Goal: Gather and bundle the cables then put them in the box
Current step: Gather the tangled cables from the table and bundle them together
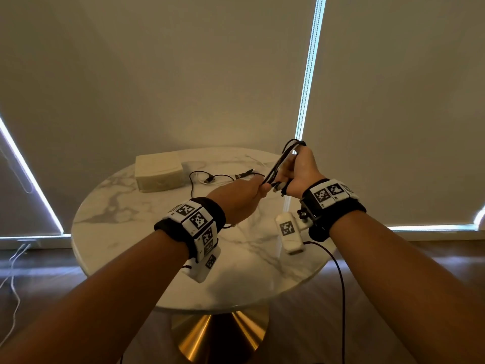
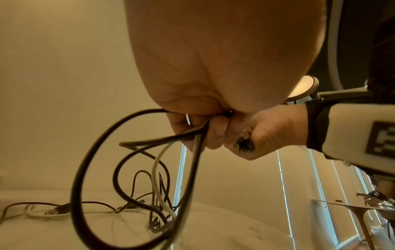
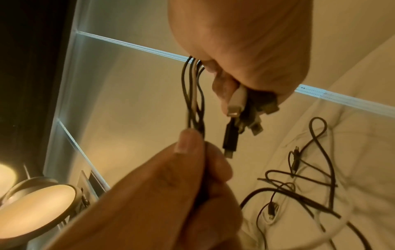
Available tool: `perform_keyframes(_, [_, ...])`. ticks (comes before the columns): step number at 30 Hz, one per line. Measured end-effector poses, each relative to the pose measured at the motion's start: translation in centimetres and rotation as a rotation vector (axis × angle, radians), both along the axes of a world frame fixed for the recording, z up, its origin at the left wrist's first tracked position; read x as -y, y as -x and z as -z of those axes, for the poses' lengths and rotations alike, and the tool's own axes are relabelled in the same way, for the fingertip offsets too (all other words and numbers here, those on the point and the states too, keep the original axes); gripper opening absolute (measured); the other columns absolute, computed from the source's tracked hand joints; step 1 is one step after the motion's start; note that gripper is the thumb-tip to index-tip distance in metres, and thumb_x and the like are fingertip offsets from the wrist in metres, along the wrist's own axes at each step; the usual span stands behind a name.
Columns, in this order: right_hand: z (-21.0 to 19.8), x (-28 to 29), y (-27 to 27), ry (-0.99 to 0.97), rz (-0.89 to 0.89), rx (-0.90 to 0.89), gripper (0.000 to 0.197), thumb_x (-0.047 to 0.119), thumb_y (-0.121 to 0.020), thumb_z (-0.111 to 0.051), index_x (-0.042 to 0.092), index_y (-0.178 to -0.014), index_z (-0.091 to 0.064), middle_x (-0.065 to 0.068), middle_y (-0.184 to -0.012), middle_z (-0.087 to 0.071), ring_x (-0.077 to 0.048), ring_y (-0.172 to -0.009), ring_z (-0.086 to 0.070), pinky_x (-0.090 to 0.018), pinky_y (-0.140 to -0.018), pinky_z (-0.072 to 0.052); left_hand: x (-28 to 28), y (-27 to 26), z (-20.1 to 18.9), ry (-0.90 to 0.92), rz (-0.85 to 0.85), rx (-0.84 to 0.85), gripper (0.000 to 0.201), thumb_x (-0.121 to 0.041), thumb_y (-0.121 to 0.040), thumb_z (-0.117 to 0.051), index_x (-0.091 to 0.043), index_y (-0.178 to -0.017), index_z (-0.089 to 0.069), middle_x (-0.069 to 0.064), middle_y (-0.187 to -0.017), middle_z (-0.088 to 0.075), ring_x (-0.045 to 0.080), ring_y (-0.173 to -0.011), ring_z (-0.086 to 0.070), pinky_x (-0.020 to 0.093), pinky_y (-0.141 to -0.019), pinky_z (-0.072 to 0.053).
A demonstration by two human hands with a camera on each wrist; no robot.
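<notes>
Right hand (image 1: 299,174) fingers curled, clamped on cables (image 1: 278,164) at plug ends (image 3: 237,108); likely aligns ends for bundling. Left hand (image 1: 244,191) thumb and fingers pinch same strands just below, probably tensioning slack. Cables thin, round, flexible; mostly black, one white. Loose loops trail onto marble table (image 1: 131,214). Box (image 1: 158,170) closed, cream, rectangular, at far left, well apart.
</notes>
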State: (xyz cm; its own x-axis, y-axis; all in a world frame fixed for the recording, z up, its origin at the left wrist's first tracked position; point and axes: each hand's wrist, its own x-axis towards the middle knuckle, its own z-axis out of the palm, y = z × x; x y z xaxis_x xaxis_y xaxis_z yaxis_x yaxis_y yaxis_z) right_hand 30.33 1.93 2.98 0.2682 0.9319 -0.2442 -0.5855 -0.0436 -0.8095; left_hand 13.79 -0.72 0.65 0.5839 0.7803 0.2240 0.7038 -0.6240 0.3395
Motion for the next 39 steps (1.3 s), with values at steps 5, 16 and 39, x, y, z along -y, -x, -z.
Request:
perform_keyframes(5, [0.4,0.2,0.7,-0.064,-0.096,-0.101,0.035,0.032,-0.095,-0.044,0.016,-0.065,-0.052,0.008,-0.049,-0.03,-0.008,-0.041,-0.022,-0.02,-0.041,-0.021,0.1,0.1,0.6,0.004,-0.004,0.0,0.031,-0.039,-0.107,-0.023,-0.02,-0.096,-0.045,-0.005,-0.073,-0.053,0.012,-0.061,-0.049,0.027,-0.055,-0.032])
perform_keyframes(16, [1.3,1.3,1.0,-0.147,-0.225,0.157,0.047,0.049,-0.093,-0.054,0.004,-0.089,-0.069,-0.014,-0.088,-0.072,-0.012,-0.057,-0.044,-0.025,-0.056,-0.034,-0.3,0.5,0.5,-0.063,-0.033,-0.184,0.017,-0.034,-0.105,-0.029,-0.023,-0.1,-0.041,0.003,-0.087,-0.063,0.021,-0.07,-0.06,0.039,-0.066,-0.05])
perform_keyframes(39, [0.2,2.4,0.5,-0.237,-0.232,0.486,0.024,0.025,-0.104,-0.058,0.003,-0.097,-0.062,-0.009,-0.081,-0.069,-0.023,-0.073,-0.066,-0.037,-0.079,-0.057,1.3,-0.3,0.6,0.134,0.028,-0.086,0.03,-0.034,-0.106,-0.024,-0.016,-0.115,-0.046,-0.003,-0.093,-0.057,0.014,-0.073,-0.054,0.032,-0.071,-0.043])
